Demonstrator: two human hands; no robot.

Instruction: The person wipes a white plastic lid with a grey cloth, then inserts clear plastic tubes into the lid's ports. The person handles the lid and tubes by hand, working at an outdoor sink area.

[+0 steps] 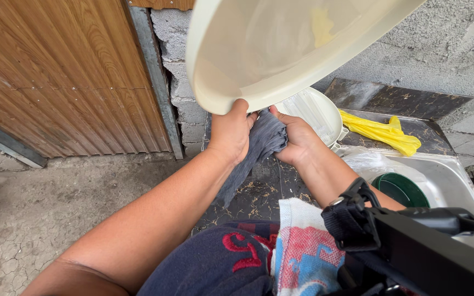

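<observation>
- Beside the steel sink (456, 181), a dark worktop (259, 192) ends at a block wall and a corrugated brown door (67, 77); bare concrete floor lies open left of the sink.
- Above the sink's left edge, the left hand (230, 131) curls closed on the rim of a tilted cream basin (270, 49).
- Just left of the sink, the right hand (298, 138) is closed around a grey cloth (256, 151), which touches the basin's rim and hangs down.
- Behind the sink lies a yellow bag (382, 131); a green bowl (401, 189) sits inside it.

Above our grip we see a smooth, semi-glossy cream plastic basin (259, 55); in it, a soft matt grey cloth (259, 148). Right of it, a dull metal sink (456, 181); left, grooved wood-look panelling (61, 77).
</observation>
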